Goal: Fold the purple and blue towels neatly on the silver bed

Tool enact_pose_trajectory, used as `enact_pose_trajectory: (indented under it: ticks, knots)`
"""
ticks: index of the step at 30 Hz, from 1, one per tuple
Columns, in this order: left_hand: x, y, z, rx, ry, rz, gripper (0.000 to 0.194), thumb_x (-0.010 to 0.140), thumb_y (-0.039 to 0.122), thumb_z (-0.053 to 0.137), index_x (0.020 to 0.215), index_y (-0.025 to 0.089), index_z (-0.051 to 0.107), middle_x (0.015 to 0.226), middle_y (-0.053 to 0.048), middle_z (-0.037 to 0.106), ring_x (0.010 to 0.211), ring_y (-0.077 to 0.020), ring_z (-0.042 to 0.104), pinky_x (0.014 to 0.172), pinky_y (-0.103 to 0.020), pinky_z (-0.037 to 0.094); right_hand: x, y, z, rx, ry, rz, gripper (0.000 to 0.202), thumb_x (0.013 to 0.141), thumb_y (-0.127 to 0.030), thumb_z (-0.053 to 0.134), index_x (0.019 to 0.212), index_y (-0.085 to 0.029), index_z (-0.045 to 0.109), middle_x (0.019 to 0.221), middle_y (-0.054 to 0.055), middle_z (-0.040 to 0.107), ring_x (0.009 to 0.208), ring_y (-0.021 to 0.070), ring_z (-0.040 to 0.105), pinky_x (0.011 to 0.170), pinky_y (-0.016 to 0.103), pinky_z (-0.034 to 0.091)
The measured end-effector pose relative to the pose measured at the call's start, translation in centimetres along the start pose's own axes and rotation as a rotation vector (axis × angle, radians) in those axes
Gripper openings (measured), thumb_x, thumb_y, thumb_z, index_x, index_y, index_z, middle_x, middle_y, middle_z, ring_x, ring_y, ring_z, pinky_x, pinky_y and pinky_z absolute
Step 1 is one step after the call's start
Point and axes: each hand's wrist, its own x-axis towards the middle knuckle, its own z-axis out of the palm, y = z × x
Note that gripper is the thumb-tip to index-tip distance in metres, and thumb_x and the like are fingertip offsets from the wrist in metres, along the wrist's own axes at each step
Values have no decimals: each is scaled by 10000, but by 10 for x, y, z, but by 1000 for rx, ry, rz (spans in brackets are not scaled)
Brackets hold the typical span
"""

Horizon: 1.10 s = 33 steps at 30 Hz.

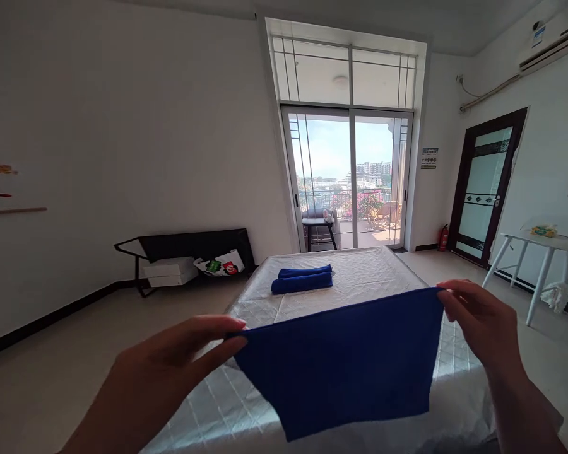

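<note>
A blue cloth (pixel 345 362), which looks like a small towel, hangs spread out between my two hands. My left hand (pixel 184 356) pinches its upper left corner between thumb and fingers. At the upper right corner, my right hand (pixel 485 315) pinches the same edge, held a little higher than the left. The cloth hangs in front of a bed-like surface with a pale quilted cover (pixel 360 268). Farther back on that cover lie two rolled or folded blue cloths (pixel 303 280), side by side and apart from my hands.
A black bench (pixel 199 243) with white boxes (pixel 170 271) and a printed bag (pixel 222 263) stands by the left wall. Beyond the bed are sliding glass doors (pixel 353 176) and a dark stool (pixel 318 224). On the right are a white table (pixel 544 239), a door (pixel 487 189) and a fire extinguisher (pixel 443 238).
</note>
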Motion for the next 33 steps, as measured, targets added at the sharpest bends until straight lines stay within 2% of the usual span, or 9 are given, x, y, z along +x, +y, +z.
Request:
enact_pose_trajectory:
  ticks: [5, 9, 12, 16, 21, 24, 27, 30, 33]
  knots:
    - [-5, 24, 26, -301, -270, 96, 260, 809, 551, 705, 784, 298, 760, 777, -6, 751, 676, -170, 700, 605, -237, 591, 14, 9, -4, -2, 86, 169, 351, 790, -532, 763, 934, -212, 755, 449, -74, 537, 317, 103, 479, 303, 225, 408]
    - [-6, 44, 60, -410, -474, 78, 241, 939, 410, 558, 984, 289, 761, 928, -39, 722, 840, -171, 679, 731, -268, 583, 41, 27, -1, -22, 192, 161, 382, 763, -534, 777, 958, -207, 738, 582, -31, 662, 426, 150, 622, 376, 254, 519]
    - [-6, 38, 93, -506, -596, 49, 243, 940, 367, 539, 986, 282, 762, 941, -40, 694, 854, -165, 659, 769, -282, 562, 68, 53, 20, -128, 168, 148, 365, 796, -520, 730, 976, -203, 735, 680, 6, 718, 544, 186, 694, 509, 312, 593]
    - [-17, -4, 146, -559, -649, -93, 226, 862, 333, 582, 950, 234, 764, 931, -43, 674, 766, -140, 629, 720, -267, 525, 97, 100, 85, -336, -84, 128, 243, 876, -359, 637, 982, -163, 736, 781, 38, 755, 688, 201, 735, 799, 386, 586]
    - [-49, -81, 192, -477, -647, -374, 254, 769, 368, 632, 908, 188, 747, 732, -1, 650, 637, -139, 581, 628, -264, 461, 80, 154, 210, -438, -472, 170, 254, 947, -205, 532, 1121, -152, 710, 1129, 107, 742, 995, 190, 708, 964, 321, 492]
    - [-69, -122, 194, -394, -604, -495, 290, 737, 407, 643, 895, 185, 742, 702, 5, 663, 657, -158, 606, 648, -270, 463, 43, 175, 281, -408, -610, 192, 237, 941, -151, 539, 1082, -168, 729, 1139, 92, 743, 1021, 178, 693, 965, 280, 477]
    - [-83, -155, 181, -295, -587, -593, 314, 695, 421, 657, 887, 191, 753, 756, -8, 701, 698, -180, 642, 679, -279, 481, 0, 190, 336, -377, -718, 221, 234, 923, -118, 550, 1035, -178, 747, 1093, 82, 758, 1022, 193, 694, 951, 283, 483]
    - [-95, -180, 168, -219, -582, -653, 340, 672, 405, 659, 914, 193, 768, 850, -32, 734, 737, -200, 671, 728, -297, 506, -38, 198, 374, -352, -805, 241, 255, 914, -101, 549, 1043, -192, 750, 1089, 76, 763, 1039, 208, 696, 942, 289, 490]
    - [-106, -196, 163, -162, -537, -674, 384, 653, 370, 649, 960, 175, 772, 1022, -75, 723, 773, -206, 690, 798, -324, 529, -63, 197, 393, -333, -858, 242, 330, 912, -84, 532, 1151, -211, 721, 1214, 79, 728, 1128, 213, 670, 983, 301, 479]
